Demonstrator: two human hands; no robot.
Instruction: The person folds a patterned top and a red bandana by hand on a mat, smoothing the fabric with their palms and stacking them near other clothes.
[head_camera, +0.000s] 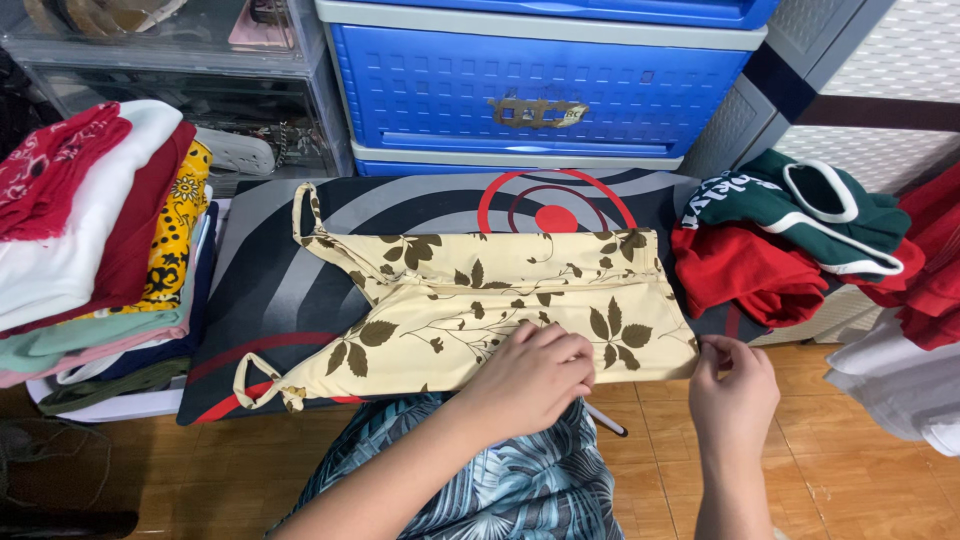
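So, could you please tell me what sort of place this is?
Probably a room in a home, set up for folding laundry: a cream leaf-print strappy garment lies flat on a dark swirl-patterned cushion, a stack of folded clothes sits beside it, and a blue plastic drawer unit stands behind.

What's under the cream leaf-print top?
The top lies on a dark cushion with grey swirls and a red ring. The left hand presses on the top, so the cushion's middle is hidden.

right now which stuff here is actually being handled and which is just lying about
In hand:
- cream leaf-print garment
- left hand, resting on it
- right hand, at its corner
- dark patterned cushion underneath

Lying about:
- folded clothes stack
- green and red clothes pile
- blue drawer unit
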